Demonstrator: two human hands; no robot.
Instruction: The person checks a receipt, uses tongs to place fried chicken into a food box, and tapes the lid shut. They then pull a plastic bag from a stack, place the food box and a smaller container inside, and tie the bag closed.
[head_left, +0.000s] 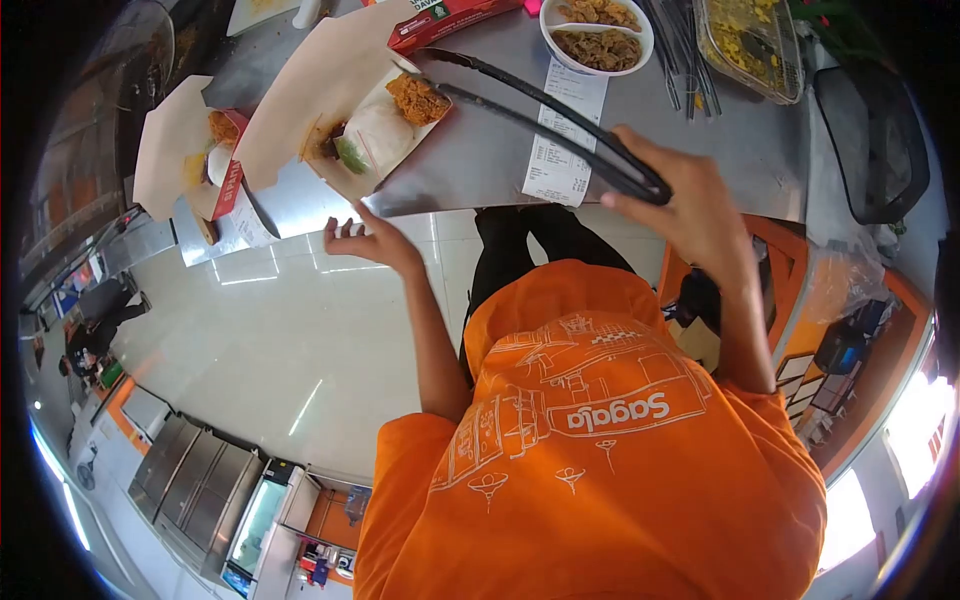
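Observation:
My right hand point(690, 195) grips a pair of black tongs point(560, 105) near the hinged end. The tongs' two arms are parted, with the lower tip at a piece of fried chicken point(418, 100). That chicken lies beside a white mound of rice point(377, 135) in an opened paper food box point(270, 130). A green garnish point(350, 156) and dark sauce point(322, 138) show beside the rice. My left hand point(375, 240) is under the box's near edge, index finger pointing up to its corner, the other fingers loosely curled and holding nothing.
A second opened food box point(170, 150) with chicken stands at the left. At the back are a red box point(450, 20) and a two-part bowl point(598, 65) of toppings. A receipt point(560, 150), dark utensils point(672, 60) and a clear container point(755, 45) of yellow food lie right.

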